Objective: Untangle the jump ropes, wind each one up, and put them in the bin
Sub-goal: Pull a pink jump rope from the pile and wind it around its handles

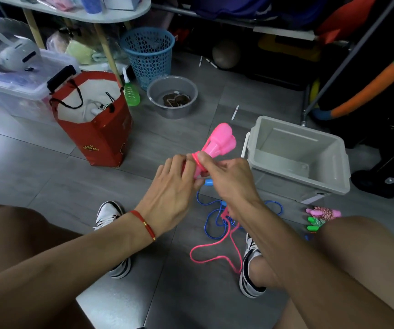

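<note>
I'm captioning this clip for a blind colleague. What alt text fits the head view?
Two hands wind a pink cord around a pair of pink jump-rope handles: the left hand grips the handles, the right hand pinches the cord. A blue jump rope lies loose on the floor beside an empty grey bin.

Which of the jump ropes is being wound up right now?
The pink jump rope: both hands hold its handles while its cord gets wrapped. The blue jump rope lies loose on the floor.
</note>
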Demonstrator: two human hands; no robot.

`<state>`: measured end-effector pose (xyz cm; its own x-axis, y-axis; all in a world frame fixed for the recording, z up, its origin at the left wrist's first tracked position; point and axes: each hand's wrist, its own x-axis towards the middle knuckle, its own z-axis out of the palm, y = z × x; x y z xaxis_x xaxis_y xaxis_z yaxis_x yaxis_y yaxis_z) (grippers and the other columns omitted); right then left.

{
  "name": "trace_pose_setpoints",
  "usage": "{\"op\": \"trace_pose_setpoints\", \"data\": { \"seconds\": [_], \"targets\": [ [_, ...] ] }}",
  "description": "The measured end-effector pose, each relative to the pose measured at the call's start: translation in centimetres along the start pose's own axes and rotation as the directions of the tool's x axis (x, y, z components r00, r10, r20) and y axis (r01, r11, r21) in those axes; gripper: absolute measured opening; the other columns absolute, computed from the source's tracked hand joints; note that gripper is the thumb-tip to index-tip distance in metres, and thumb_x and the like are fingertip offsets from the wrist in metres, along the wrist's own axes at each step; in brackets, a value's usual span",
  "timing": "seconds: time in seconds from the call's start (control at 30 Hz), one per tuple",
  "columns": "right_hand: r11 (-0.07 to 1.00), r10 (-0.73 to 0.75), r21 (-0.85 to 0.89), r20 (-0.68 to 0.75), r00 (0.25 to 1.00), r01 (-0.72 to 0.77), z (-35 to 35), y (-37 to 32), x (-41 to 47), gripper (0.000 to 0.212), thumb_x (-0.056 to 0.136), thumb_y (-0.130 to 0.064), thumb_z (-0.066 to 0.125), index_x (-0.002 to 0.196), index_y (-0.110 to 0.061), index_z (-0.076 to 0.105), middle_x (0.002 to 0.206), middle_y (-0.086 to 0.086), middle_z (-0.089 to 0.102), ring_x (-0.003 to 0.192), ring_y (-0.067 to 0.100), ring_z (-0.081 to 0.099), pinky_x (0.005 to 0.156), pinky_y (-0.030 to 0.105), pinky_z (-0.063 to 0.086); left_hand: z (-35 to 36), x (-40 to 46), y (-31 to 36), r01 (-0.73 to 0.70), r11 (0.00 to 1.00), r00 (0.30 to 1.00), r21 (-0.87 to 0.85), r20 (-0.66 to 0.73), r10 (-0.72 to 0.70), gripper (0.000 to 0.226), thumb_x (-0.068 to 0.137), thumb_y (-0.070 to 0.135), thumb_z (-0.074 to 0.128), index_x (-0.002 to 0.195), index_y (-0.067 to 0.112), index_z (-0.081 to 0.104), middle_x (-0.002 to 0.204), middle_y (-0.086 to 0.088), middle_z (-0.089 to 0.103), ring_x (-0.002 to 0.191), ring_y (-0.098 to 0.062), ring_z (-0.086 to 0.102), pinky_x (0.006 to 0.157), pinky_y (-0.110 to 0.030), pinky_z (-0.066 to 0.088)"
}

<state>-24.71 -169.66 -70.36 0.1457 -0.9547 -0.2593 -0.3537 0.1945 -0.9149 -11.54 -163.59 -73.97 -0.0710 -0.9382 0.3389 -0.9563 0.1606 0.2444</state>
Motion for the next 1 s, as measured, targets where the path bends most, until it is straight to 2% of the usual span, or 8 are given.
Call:
{"op": "trace_pose_setpoints", "data": {
  "seconds": [0.13,0.33,0.4,0.5,0.57,0.73,0.87,1.0],
  "targets": [
    [0.992,-0.086,-0.090,0.081,0.993,0.094,-0.9,0.1,-0.2,0.061,0.087,-0.062,0.066,0.074,-0.003,0.076,0.053,0.005,0.037,0.052,0.017,0.028,0.052,0.028,0.031,-1.6,0.3,-0.5,0.214,0.833,0.968,-0.511,-0.006,-0.252,0.020,0.100,0.029,0.054,0.107,0.012,0.063,0.093,0.001,0.067,0.083,-0.019,0.062,0.071,-0.035,0.046],
    [0.948,-0.231,-0.170,0.215,0.949,0.270,-1.5,-0.1,0.2,0.077,0.083,-0.072,0.058,0.086,0.003,0.074,0.071,0.030,0.063,0.061,0.013,0.041,0.060,0.044,0.048,-4.7,2.2,-2.7,0.414,0.474,0.876,-0.777,0.199,-0.439,0.022,0.086,0.037,0.076,0.089,0.015,0.076,0.095,-0.003,0.075,0.087,-0.020,0.071,0.084,-0.058,0.057],
    [0.935,-0.278,-0.141,0.277,0.920,0.325,-1.8,-0.2,0.2,0.070,0.086,-0.069,0.059,0.087,0.000,0.075,0.058,0.019,0.054,0.061,0.014,0.037,0.061,0.046,0.048,-5.4,2.8,-2.5,0.546,0.212,0.803,-0.810,0.435,-0.409,0.039,0.084,0.039,0.077,0.099,0.005,0.065,0.100,-0.014,0.071,0.092,-0.030,0.070,0.086,-0.066,0.054],
    [0.918,-0.332,-0.089,0.356,0.874,0.385,-2.1,-0.1,0.5,0.037,0.092,-0.059,0.060,0.085,-0.029,0.080,0.064,0.012,0.065,0.063,0.012,0.047,0.062,0.043,0.047,-6.5,3.4,-1.9,0.751,-0.155,0.639,-0.642,0.766,-0.077,0.044,0.094,0.033,0.057,0.123,-0.002,0.057,0.114,-0.024,0.069,0.103,-0.045,0.068,0.086,-0.060,0.057],
    [0.908,-0.335,-0.127,0.354,0.873,0.400,-2.1,0.3,0.5,0.039,0.092,-0.063,0.056,0.084,-0.032,0.078,0.066,0.013,0.067,0.063,0.009,0.049,0.062,0.041,0.048,-6.5,3.3,-1.7,0.752,-0.122,0.649,-0.648,0.760,-0.035,0.042,0.100,0.027,0.048,0.127,-0.004,0.057,0.109,-0.021,0.071,0.088,-0.037,0.072,0.075,-0.046,0.062],
    [0.878,-0.273,-0.335,0.239,0.932,0.343,-1.0,0.7,0.1,0.048,0.097,-0.060,0.051,0.076,-0.017,0.062,0.059,0.006,0.060,0.060,0.026,0.055,0.062,0.038,0.045,-4.3,3.4,-1.5,0.621,0.079,0.755,-0.780,0.567,-0.329,0.031,0.102,0.017,0.054,0.120,-0.008,0.057,0.079,-0.015,0.061,0.065,-0.021,0.057,0.057,-0.031,0.043],
    [0.834,-0.192,-0.455,0.293,0.937,0.314,-1.1,0.5,0.2,0.023,0.102,-0.031,0.050,0.087,-0.018,0.062,0.067,-0.001,0.071,0.064,0.013,0.057,0.066,0.033,0.045,-3.0,3.6,-1.7,0.598,0.228,0.756,-0.768,0.447,-0.478,0.023,0.101,0.017,0.058,0.114,-0.002,0.062,0.076,-0.014,0.066,0.058,-0.018,0.058,0.052,-0.029,0.045],
    [0.722,-0.134,-0.606,0.351,0.927,0.334,-1.9,-0.2,-0.6,0.025,0.100,-0.014,0.045,0.088,-0.020,0.066,0.083,0.002,0.067,0.082,0.026,0.057,0.070,0.032,0.041,-2.4,3.9,-2.2,0.590,0.448,0.779,-0.672,0.327,-0.535,0.015,0.098,0.018,0.062,0.104,0.005,0.064,0.065,-0.001,0.065,0.052,-0.013,0.059,0.049,-0.024,0.043]
  ]
}}
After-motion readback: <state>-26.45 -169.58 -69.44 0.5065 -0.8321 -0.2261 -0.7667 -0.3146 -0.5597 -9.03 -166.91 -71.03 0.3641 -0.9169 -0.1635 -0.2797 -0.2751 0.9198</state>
